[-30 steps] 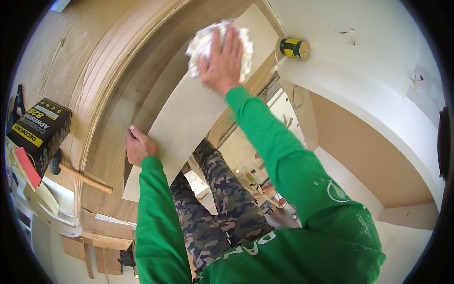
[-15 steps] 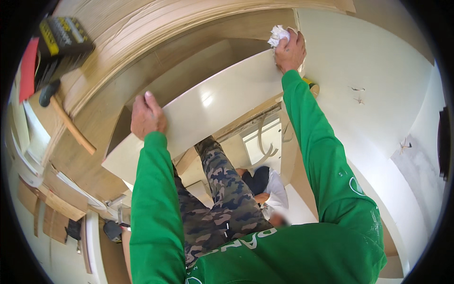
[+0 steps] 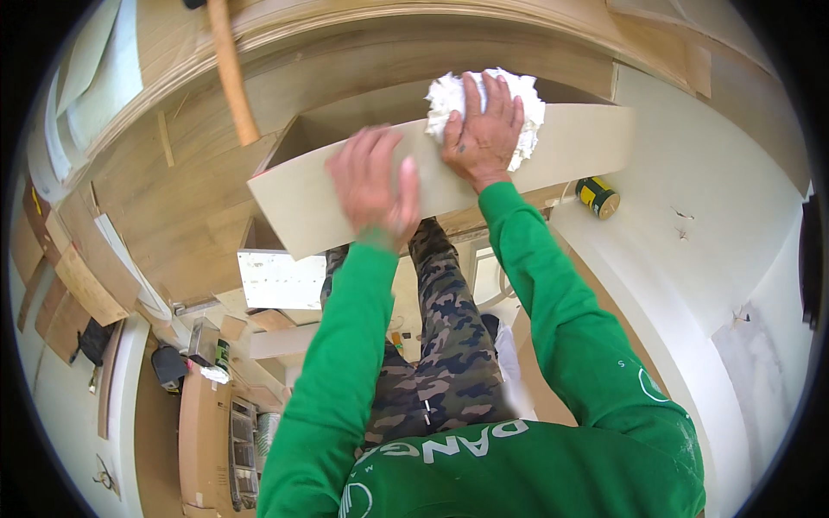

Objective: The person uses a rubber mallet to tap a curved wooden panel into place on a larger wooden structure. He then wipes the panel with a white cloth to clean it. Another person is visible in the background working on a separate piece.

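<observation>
A long box, drawer-like, with a smooth pale front panel [image 3: 570, 147] lies in front of me, its open inside facing away. My right hand [image 3: 485, 134] presses a crumpled white rag [image 3: 527, 104] against the panel's upper edge, its fingers laid over the cloth. Farther left, my left hand [image 3: 373, 181] is over the panel face, fingers apart and holding nothing. Motion blurs this hand, and whether it touches the panel I cannot tell.
A wooden-handled tool [image 3: 229, 73] lies at the upper left. Right of the panel is a dark can with a yellow band [image 3: 596, 197]. Wires [image 3: 682, 216] stick out of the white wall. Lower left are wood offcuts [image 3: 91, 281] and a cardboard box [image 3: 205, 432]. A person [image 3: 509, 363] is below, mostly hidden.
My right hand has moved left with the rag, from the panel's far right end onto its upper edge. My left hand has left the panel's left edge and moved right. The view has shifted.
</observation>
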A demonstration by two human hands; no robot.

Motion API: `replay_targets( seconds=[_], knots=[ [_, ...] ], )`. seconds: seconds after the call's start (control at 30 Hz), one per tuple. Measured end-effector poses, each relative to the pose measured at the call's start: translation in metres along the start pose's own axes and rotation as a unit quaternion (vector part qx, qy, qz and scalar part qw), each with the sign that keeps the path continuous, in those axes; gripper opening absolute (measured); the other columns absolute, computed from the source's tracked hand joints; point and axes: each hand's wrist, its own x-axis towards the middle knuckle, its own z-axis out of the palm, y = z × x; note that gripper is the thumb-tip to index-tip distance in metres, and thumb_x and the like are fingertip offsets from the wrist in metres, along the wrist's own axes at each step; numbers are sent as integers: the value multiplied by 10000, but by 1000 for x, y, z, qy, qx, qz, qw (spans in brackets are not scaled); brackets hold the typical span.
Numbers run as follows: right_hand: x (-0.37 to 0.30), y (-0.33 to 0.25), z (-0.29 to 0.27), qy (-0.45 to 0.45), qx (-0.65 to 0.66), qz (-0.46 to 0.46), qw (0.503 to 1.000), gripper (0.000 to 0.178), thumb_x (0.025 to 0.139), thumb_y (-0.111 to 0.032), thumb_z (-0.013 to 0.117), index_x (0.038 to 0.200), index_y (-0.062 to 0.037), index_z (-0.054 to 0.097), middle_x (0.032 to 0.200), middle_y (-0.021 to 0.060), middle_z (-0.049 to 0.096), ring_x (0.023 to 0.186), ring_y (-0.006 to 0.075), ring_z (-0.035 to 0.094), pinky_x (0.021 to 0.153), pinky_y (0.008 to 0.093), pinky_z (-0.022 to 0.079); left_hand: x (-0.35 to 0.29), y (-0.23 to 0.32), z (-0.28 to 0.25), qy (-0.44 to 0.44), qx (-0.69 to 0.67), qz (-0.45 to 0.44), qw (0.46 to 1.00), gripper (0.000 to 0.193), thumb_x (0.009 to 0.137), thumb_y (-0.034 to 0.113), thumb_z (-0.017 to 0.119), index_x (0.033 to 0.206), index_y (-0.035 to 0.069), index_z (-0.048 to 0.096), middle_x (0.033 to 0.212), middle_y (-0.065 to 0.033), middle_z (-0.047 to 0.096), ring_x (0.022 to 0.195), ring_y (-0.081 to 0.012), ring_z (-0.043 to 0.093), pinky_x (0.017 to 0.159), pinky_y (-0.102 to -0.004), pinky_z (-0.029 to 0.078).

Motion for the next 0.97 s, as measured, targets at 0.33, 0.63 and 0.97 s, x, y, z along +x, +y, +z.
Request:
replay_targets(
  seconds=[0.33, 0.63, 0.97],
  knots=[
    [-13, -169, 14, -48, 37, -96, 994, 667, 924, -393, 640, 1489, -40, 615, 1515, 277, 545, 1505, 477, 438, 1280, 671, 227, -109, -100, -141, 24, -306, -500, 810, 645, 1186, 470, 475, 1437, -92, 668, 1407, -183, 720, 1281, -285, 658, 1175, -446, 443],
    [-21, -236, 15, -66, 66, -169, 981, 739, 931, -391, 649, 1561, -24, 531, 1524, 288, 512, 1481, 479, 447, 1253, 681, 249, -113, -102, -135, 15, -449, -562, 695, 1059, 1110, 799, 125, 1503, -27, 658, 1483, -158, 685, 1459, -286, 523, 1289, -515, 187],
    [-57, -279, 43, -9, 121, -338, 933, 830, 895, -475, 706, 1607, -93, 514, 1678, 209, 465, 1622, 469, 335, 1337, 689, 135, -119, -103, -134, 128, -511, -585, 617, 1097, 1083, 851, 184, 1690, -35, 410, 1696, -212, 486, 1610, -335, 376, 1336, -481, 202]
  ],
)
